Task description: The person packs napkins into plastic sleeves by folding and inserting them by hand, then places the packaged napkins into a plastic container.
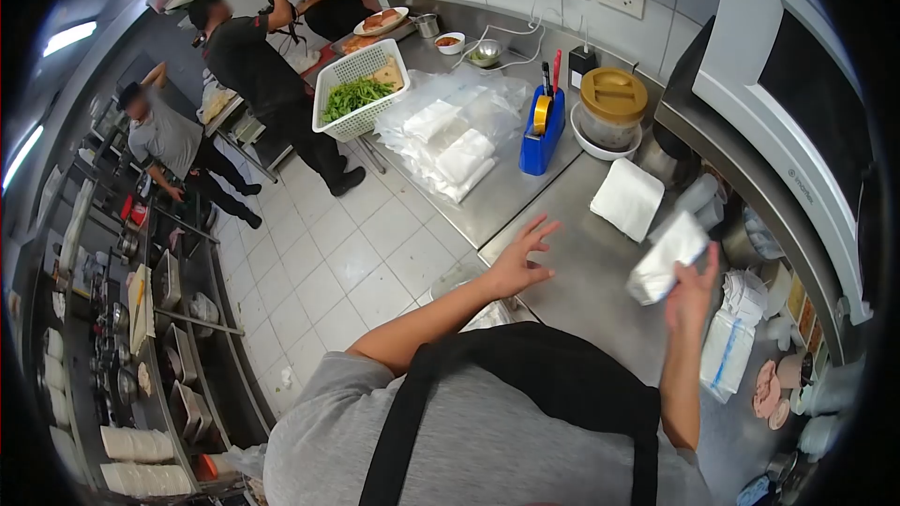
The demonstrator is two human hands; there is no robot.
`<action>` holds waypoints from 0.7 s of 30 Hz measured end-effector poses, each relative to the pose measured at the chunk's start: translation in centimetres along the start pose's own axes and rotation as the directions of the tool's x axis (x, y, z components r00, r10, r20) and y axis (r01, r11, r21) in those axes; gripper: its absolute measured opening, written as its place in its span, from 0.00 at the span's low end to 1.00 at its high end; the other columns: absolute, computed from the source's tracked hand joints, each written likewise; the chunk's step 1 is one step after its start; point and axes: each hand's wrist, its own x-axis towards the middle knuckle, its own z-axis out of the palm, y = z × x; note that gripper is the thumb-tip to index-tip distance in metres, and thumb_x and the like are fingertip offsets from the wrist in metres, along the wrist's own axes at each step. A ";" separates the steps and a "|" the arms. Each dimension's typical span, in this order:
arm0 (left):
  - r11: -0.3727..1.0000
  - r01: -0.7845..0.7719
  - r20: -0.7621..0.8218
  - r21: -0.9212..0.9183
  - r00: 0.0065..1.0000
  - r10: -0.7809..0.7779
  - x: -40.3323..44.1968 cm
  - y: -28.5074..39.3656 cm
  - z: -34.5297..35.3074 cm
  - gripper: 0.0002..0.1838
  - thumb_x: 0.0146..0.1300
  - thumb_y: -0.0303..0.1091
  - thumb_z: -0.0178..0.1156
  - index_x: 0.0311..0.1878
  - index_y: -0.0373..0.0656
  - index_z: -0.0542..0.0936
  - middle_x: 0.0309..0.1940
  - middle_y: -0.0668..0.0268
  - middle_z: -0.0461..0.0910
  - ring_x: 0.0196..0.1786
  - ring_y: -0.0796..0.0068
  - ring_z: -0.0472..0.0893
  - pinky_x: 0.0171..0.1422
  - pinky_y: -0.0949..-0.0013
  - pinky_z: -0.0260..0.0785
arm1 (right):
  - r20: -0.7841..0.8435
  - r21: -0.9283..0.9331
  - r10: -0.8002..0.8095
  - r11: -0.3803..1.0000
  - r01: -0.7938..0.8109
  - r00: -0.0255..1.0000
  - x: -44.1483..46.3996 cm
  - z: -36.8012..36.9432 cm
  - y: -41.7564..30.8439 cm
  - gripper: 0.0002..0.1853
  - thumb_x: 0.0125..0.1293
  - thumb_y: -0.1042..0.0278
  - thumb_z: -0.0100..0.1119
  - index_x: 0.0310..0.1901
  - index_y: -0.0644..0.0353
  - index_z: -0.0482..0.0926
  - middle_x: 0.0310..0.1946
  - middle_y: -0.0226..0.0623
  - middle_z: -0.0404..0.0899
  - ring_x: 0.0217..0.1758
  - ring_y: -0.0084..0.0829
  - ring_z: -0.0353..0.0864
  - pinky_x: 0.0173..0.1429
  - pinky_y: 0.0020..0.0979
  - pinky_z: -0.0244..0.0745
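Observation:
My right hand [692, 290] grips a white folded packet [667, 258], which looks like napkins in clear plastic, above the steel counter [572, 272]. My left hand [521, 259] is raised over the counter's left edge, fingers spread, holding nothing. Between and beyond the hands lies a stack of white napkins [627, 199]. Several plastic-wrapped white packets [455, 145] are piled farther off at the left. A blue tape dispenser [542, 136] with yellow tape and pens stands near that pile. More white napkins [731, 342] in a wrapper with a blue stripe lie right of my right hand.
A jar with a brown lid [614, 98] sits in a white bowl behind the napkin stack. A white basket of greens [361, 94] stands at the counter's far left. A large appliance [797, 131] borders the right. Several people are across the tiled floor [347, 262].

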 end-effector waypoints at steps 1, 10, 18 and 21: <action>1.000 0.004 -0.012 -0.028 1.000 -0.004 0.2 -0.3 -0.5 0.44 0.54 0.22 0.66 0.73 0.58 0.60 0.76 0.66 0.44 0.60 0.66 0.71 0.55 0.64 0.75 | -0.007 -0.002 -0.021 1.000 0.021 1.000 0.7 -0.7 -1.2 0.44 0.58 0.89 0.50 0.74 0.47 0.46 0.61 0.49 0.68 0.61 0.38 0.72 0.66 0.38 0.68; 0.994 0.067 -0.236 -0.090 0.968 -0.087 0.3 -4.6 -3.4 0.42 0.53 0.27 0.68 0.71 0.59 0.62 0.73 0.55 0.48 0.62 0.58 0.71 0.54 0.63 0.77 | -0.346 -0.777 0.021 0.554 -0.299 0.938 5.8 -13.5 7.1 0.46 0.57 0.68 0.66 0.74 0.52 0.49 0.53 0.45 0.76 0.57 0.38 0.76 0.62 0.36 0.69; 0.992 0.119 -0.110 -0.035 0.986 -0.122 -2.9 -3.2 -1.7 0.50 0.51 0.32 0.72 0.75 0.55 0.53 0.72 0.63 0.53 0.66 0.59 0.66 0.63 0.55 0.69 | 0.452 -0.798 -0.158 0.368 0.478 0.878 0.3 -0.7 10.5 0.48 0.52 0.83 0.63 0.74 0.50 0.52 0.56 0.46 0.75 0.61 0.41 0.75 0.65 0.35 0.67; 0.959 -0.155 -0.123 0.237 0.974 0.188 -3.6 -2.5 -3.8 0.54 0.49 0.32 0.74 0.75 0.55 0.51 0.71 0.61 0.56 0.68 0.61 0.64 0.64 0.54 0.67 | 0.559 -0.767 0.320 0.549 0.331 0.765 -2.7 6.2 9.9 0.47 0.52 0.83 0.62 0.74 0.46 0.54 0.43 0.39 0.78 0.49 0.35 0.79 0.59 0.33 0.72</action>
